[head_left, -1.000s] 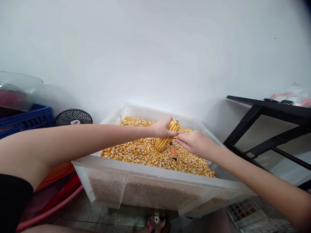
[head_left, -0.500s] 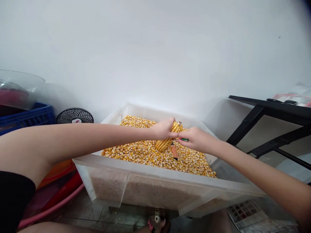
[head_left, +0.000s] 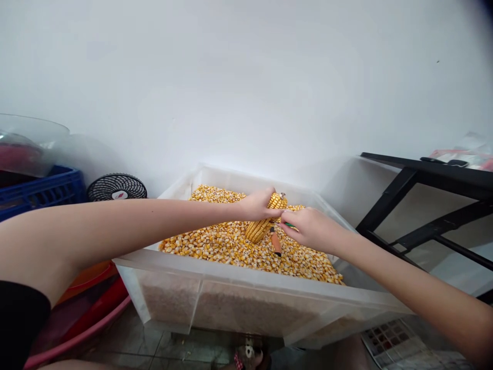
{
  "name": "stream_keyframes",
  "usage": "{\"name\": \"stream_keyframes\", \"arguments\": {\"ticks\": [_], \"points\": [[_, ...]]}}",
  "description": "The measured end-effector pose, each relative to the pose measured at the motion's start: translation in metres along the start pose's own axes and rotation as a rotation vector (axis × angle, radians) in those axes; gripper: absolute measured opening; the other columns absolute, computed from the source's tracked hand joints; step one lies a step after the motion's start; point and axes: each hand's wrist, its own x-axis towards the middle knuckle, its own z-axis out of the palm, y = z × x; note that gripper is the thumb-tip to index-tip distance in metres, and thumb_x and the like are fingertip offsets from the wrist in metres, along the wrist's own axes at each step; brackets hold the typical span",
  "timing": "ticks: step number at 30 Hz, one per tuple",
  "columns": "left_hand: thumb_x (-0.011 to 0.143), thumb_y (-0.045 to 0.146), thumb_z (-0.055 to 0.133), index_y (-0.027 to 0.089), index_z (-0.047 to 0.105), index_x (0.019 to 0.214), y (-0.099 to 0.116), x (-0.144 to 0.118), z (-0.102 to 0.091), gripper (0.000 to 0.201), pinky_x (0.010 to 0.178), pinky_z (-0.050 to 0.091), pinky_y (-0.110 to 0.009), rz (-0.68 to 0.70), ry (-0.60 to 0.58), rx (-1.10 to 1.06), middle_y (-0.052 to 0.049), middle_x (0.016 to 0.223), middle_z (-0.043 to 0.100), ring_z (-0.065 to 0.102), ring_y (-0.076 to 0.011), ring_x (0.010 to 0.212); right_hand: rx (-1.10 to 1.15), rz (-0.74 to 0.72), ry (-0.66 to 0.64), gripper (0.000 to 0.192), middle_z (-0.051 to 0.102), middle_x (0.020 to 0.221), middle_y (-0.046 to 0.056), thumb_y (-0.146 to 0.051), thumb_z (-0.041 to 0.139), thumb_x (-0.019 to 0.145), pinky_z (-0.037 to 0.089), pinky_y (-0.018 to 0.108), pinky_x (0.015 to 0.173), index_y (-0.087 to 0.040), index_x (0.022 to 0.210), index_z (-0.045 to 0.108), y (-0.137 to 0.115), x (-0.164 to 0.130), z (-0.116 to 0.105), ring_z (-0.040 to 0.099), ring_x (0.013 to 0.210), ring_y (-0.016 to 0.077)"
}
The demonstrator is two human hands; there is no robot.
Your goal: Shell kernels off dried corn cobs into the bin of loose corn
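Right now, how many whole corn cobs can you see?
1. The corn cob is held upright by the left hand over the loose kernels in the clear bin; others may lie buried.

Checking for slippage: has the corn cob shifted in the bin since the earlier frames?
No. The corn cob stands where it did against the bin's far rim.

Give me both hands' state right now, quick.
Left hand: closed around the corn cob, held tilted over the kernels.
Right hand: closed on a small green-handled tool at the cob.
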Motion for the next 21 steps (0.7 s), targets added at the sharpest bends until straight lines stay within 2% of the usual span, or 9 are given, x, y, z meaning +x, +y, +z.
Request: {"name": "stream_keyframes", "arguments": {"ticks": [4, 7, 10, 14, 18, 21], "points": [[0.071, 0.055, 0.047, 0.019, 0.04, 0.095, -0.002, 0.001, -0.001, 0.044, 0.05, 0.032, -0.026, -0.004, 0.001, -0.014, -0.002, 0.068, 0.054, 0.051, -0.0171, 0.061, 0.079, 0.023, -0.01, 0.023, 0.059, 0.065, 0.004, -0.026, 0.036, 0.083, 0.026, 0.027, 0.052, -0.017, 0.07, 0.053, 0.0, 0.003, 0.001, 0.05, 0.056, 0.0125], [0.073, 0.057, 0.043, 0.018, 0.042, 0.094, -0.005, 0.002, -0.002, 0.044, 0.051, 0.033, -0.026, -0.037, 0.003, -0.029, -0.003, 0.072, 0.056, 0.052, -0.0178, 0.064, 0.327, 0.103, 0.009, 0.018, 0.059, 0.07, 0.002, -0.025, 0.039, 0.081, 0.029, 0.024, 0.052, -0.017, 0.08, 0.055, 0.0, 0.003, 0.001, 0.049, 0.057, 0.0107], [0.073, 0.066, 0.034, 0.018, 0.043, 0.094, -0.009, 0.005, -0.004, 0.053, 0.057, 0.036, -0.027, -0.092, 0.01, -0.081, -0.004, 0.076, 0.058, 0.053, -0.0184, 0.069, 0.536, 0.2, 0.06, 0.021, 0.055, 0.064, -0.001, -0.027, 0.04, 0.08, 0.03, 0.023, 0.05, -0.018, 0.095, 0.053, -0.001, 0.003, 0.006, 0.047, 0.053, 0.0099], [0.067, 0.073, 0.034, 0.018, 0.045, 0.096, -0.017, 0.01, -0.006, 0.063, 0.068, 0.039, -0.029, -0.154, 0.002, -0.162, -0.005, 0.089, 0.06, 0.054, -0.0186, 0.079, 0.726, 0.308, 0.034, 0.025, 0.055, 0.061, -0.001, -0.033, 0.04, 0.082, 0.035, 0.024, 0.052, -0.016, 0.093, 0.055, 0.0, 0.006, 0.011, 0.049, 0.054, 0.0108], [0.067, 0.071, 0.036, 0.019, 0.046, 0.096, -0.023, 0.013, -0.009, 0.061, 0.071, 0.04, -0.03, -0.198, -0.019, -0.19, -0.005, 0.092, 0.06, 0.054, -0.0188, 0.082, 0.705, 0.249, -0.069, 0.026, 0.06, 0.066, 0.002, -0.031, 0.041, 0.081, 0.037, 0.025, 0.055, -0.014, 0.086, 0.06, 0.007, 0.011, 0.001, 0.051, 0.057, 0.0119], [0.068, 0.069, 0.038, 0.019, 0.046, 0.094, -0.027, 0.014, -0.011, 0.058, 0.068, 0.041, -0.029, -0.217, -0.012, -0.206, -0.005, 0.089, 0.059, 0.054, -0.0189, 0.08, 0.644, 0.187, -0.076, 0.023, 0.063, 0.073, 0.003, -0.028, 0.043, 0.08, 0.038, 0.025, 0.058, -0.015, 0.083, 0.062, 0.013, 0.013, -0.007, 0.053, 0.063, 0.0124]]}}
